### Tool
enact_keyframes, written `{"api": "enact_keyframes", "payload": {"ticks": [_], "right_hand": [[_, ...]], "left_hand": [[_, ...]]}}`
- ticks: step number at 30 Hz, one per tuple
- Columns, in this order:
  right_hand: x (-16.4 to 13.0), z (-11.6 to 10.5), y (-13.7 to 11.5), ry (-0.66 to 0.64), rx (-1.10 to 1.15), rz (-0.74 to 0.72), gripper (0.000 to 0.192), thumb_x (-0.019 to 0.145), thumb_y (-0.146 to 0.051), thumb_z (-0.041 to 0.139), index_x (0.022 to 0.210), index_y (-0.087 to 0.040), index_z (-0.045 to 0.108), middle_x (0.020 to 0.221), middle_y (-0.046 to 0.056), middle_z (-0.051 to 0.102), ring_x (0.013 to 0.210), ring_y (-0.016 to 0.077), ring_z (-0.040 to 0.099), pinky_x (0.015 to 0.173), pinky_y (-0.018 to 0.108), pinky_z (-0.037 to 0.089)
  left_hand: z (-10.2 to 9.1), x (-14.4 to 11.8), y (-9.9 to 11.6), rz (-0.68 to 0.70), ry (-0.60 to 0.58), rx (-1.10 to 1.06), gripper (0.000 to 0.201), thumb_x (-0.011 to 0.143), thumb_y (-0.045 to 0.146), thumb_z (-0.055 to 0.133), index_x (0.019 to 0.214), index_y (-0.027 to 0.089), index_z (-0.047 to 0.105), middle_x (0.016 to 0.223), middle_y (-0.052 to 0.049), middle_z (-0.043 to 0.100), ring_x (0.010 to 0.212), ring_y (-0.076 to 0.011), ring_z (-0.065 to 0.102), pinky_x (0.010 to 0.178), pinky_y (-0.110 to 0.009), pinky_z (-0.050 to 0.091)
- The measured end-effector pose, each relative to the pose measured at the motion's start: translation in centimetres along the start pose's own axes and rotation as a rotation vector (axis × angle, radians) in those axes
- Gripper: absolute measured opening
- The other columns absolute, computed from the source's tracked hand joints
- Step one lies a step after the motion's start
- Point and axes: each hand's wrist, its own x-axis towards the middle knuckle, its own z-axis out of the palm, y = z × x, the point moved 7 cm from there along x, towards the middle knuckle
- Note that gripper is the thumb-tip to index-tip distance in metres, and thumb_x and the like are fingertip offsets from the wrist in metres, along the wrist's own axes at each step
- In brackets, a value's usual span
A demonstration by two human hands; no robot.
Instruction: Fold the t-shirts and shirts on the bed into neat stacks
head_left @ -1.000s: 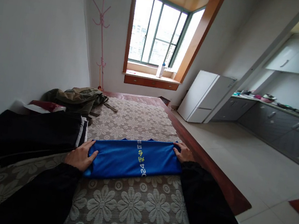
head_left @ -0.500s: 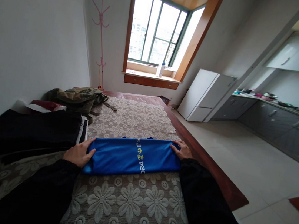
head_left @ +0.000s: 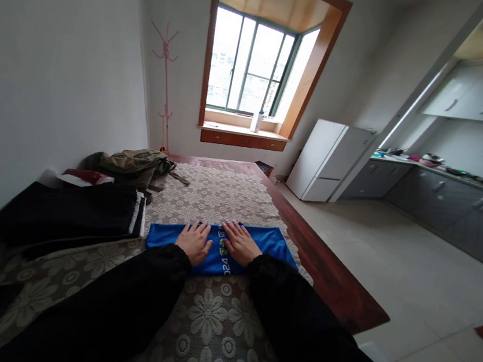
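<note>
A blue garment (head_left: 276, 244), folded into a long flat strip with white and yellow printing, lies across the lace tablecloth (head_left: 207, 315) in front of me. My left hand (head_left: 194, 242) rests flat on it left of the printing, fingers stretched out. Just right of the lettering, my right hand (head_left: 241, 244) also lies flat on the fabric with its fingers extended. The two hands are close together near the middle of the strip, and parts of the print are hidden under them.
Folded black clothes (head_left: 78, 211) are stacked at the left, with a red-and-white packet (head_left: 88, 176) and an olive backpack (head_left: 130, 164) behind. Beyond the table's dark wooden edge (head_left: 326, 284) are a white fridge (head_left: 324, 157) and kitchen cabinets (head_left: 443, 193). A pink coat rack (head_left: 165, 85) stands by the window.
Both hands have left the garment's two ends and moved inward to its middle, now lying flat on top. The view has tilted up slightly.
</note>
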Motion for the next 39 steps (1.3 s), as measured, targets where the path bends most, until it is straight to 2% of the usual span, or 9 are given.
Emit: {"api": "enact_keyframes", "payload": {"ticks": [3,7,10,14,23,27,31,35,39], "right_hand": [[0.2,1.1,-0.5,-0.018,-0.017,0.025,0.061,0.105,-0.04,0.029,0.162,-0.017,0.032,0.17,0.008,0.028,0.158,0.027,0.021,0.127,0.05,0.02],[-0.1,1.8,0.0,-0.014,-0.019,0.024,0.063,0.105,-0.041,0.027,0.163,-0.017,0.028,0.17,0.007,0.025,0.159,0.0259,0.018,0.128,0.05,0.016],[-0.1,1.9,0.1,-0.021,-0.014,0.019,0.062,0.106,-0.042,0.026,0.164,-0.018,0.026,0.171,0.007,0.023,0.159,0.0258,0.017,0.129,0.05,0.016],[-0.1,1.9,0.1,-0.03,-0.001,0.015,0.062,0.107,-0.043,0.025,0.164,-0.019,0.025,0.171,0.006,0.021,0.159,0.0252,0.017,0.129,0.049,0.015],[-0.2,1.5,-0.1,0.016,0.014,0.009,0.06,0.107,-0.041,0.029,0.163,-0.021,0.028,0.171,0.007,0.025,0.159,0.0252,0.018,0.129,0.05,0.017],[-0.5,0.8,0.1,0.029,0.057,-0.01,0.058,0.106,-0.042,0.037,0.161,-0.023,0.036,0.172,0.006,0.021,0.159,0.0272,0.016,0.128,0.052,0.019],[-0.9,0.2,0.0,-0.008,0.13,-0.105,0.061,0.103,-0.047,0.045,0.159,-0.025,0.039,0.169,0.006,0.03,0.158,0.0268,0.021,0.128,0.053,0.018],[-1.1,-0.2,0.1,-0.06,0.179,-0.122,0.069,0.099,-0.048,0.05,0.161,-0.023,0.034,0.167,0.007,0.035,0.157,0.0271,0.022,0.128,0.052,0.017],[-1.2,-0.3,-0.1,-0.086,0.186,-0.121,0.08,0.095,-0.053,0.054,0.163,-0.021,0.029,0.168,0.008,0.032,0.158,0.0277,0.02,0.129,0.053,0.014]], "left_hand": [[1.9,1.1,1.3,0.028,0.007,-0.021,0.062,0.099,0.041,0.034,0.153,0.014,0.045,0.163,-0.011,0.045,0.154,-0.0321,0.034,0.126,-0.054,0.027],[3.6,0.9,1.3,0.054,0.008,-0.049,0.067,0.098,0.046,0.034,0.158,0.016,0.037,0.167,-0.01,0.038,0.157,-0.031,0.024,0.128,-0.055,0.02],[4.4,0.7,1.0,0.063,0.0,-0.069,0.071,0.098,0.049,0.034,0.16,0.015,0.032,0.168,-0.01,0.035,0.159,-0.0304,0.02,0.129,-0.055,0.016],[5.0,0.8,0.7,0.068,0.005,-0.062,0.069,0.099,0.05,0.034,0.161,0.02,0.031,0.17,-0.007,0.031,0.159,-0.0311,0.019,0.129,-0.057,0.016],[5.6,0.9,0.3,0.114,0.082,-0.028,0.07,0.099,0.057,0.034,0.161,0.025,0.031,0.169,-0.006,0.033,0.159,-0.0314,0.02,0.129,-0.057,0.018],[5.4,0.9,0.3,0.11,0.072,-0.063,0.071,0.099,0.059,0.033,0.161,0.024,0.032,0.169,-0.006,0.034,0.159,-0.0319,0.02,0.129,-0.058,0.018],[4.8,0.8,0.5,0.098,0.034,-0.092,0.072,0.099,0.059,0.033,0.161,0.022,0.032,0.17,-0.006,0.031,0.159,-0.0321,0.017,0.129,-0.058,0.016],[4.3,0.6,1.1,0.167,-0.023,-0.13,0.083,0.095,0.064,0.039,0.163,0.019,0.024,0.172,-0.006,0.025,0.16,-0.0307,0.011,0.13,-0.056,0.012],[4.3,0.5,1.3,0.213,-0.06,-0.154,0.105,0.084,0.082,0.043,0.163,0.017,0.021,0.172,-0.009,0.023,0.16,-0.032,0.011,0.13,-0.056,0.01]]}}
